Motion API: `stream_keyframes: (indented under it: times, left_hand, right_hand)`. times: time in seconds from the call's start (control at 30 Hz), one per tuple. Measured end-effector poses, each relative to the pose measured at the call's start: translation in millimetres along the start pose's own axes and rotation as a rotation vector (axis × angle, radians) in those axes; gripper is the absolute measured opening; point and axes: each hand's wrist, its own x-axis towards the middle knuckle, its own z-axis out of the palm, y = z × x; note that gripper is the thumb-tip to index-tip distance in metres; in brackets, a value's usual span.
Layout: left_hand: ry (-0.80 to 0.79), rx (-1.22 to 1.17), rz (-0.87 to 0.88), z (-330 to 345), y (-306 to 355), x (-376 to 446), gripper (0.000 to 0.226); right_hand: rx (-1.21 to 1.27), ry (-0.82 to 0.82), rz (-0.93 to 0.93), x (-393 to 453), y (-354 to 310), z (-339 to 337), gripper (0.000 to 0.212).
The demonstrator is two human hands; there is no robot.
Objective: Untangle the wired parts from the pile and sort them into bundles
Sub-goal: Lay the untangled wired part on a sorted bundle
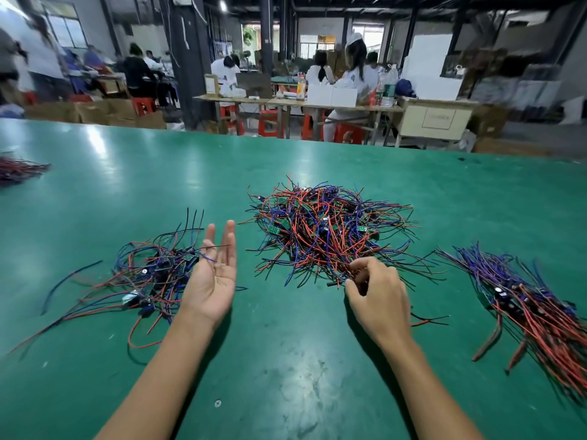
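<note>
A tangled pile of wired parts [327, 230], red, blue and black leads with small green boards, lies mid-table. My right hand [378, 292] pinches a few wires at the pile's near edge, fingers curled. My left hand [212, 274] is held palm-up with straight fingers, and a loose wire crosses its fingertips. Beside it on the left lies a looser heap of wired parts [149, 274]. A straightened bundle [533, 303] with its leads running one way lies at the right.
The green table mat [286, 360] runs to a far edge. Another small bundle [19, 169] sits at the far left edge. Behind the table, people sit at workbenches among red stools and cardboard boxes.
</note>
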Motion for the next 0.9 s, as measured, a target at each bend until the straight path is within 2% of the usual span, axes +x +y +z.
stream_keyframes:
  times: [0.03,0.13,0.23,0.3,0.33,0.4,0.5,0.6,0.67,0.77,0.83,0.9]
  left_hand:
    - [0.007,0.055,0.004,-1,-2,1,0.018]
    - [0.019,0.338,0.024,-3,-14,-1,0.022]
    - [-0.048,0.801,0.159,-5,-32,-11,0.043]
    - [-0.193,1.034,0.335,-6,-45,-22,0.058]
    - [-0.304,1.115,0.422,-8,-52,-27,0.058]
    - [-0.537,1.322,0.555,-14,-64,-36,0.047]
    - [-0.756,1.648,0.542,-22,-77,-46,0.037]
    - [-0.833,1.755,0.532,-24,-80,-49,0.032]
    - [-0.809,1.755,0.574,-23,-80,-49,0.032]
    - [-0.712,1.750,0.592,-22,-80,-48,0.027]
    - [-0.661,1.743,0.595,-22,-80,-45,0.018]
    - [-0.661,1.744,0.570,-21,-81,-43,0.023]
  right_hand:
    - [0.015,0.028,0.011,0,0,-1,0.025]
    - [-0.008,0.060,0.025,1,-1,-2,0.031]
    - [-0.089,0.071,0.048,3,2,-2,0.023]
    - [-0.083,0.109,0.048,2,2,-3,0.015]
    - [-0.044,0.153,0.044,3,2,-2,0.011]
    - [0.036,0.250,0.051,4,2,-1,0.020]
    - [-0.009,0.211,0.102,9,6,0,0.029]
    - [-0.072,0.196,0.095,14,11,1,0.024]
    - [-0.069,0.246,0.064,14,9,1,0.021]
    - [0.029,0.434,0.035,13,-2,-6,0.014]
    - [0.105,0.564,-0.143,8,-12,-13,0.014]
    - [0.212,0.512,-0.426,-2,-24,-17,0.015]
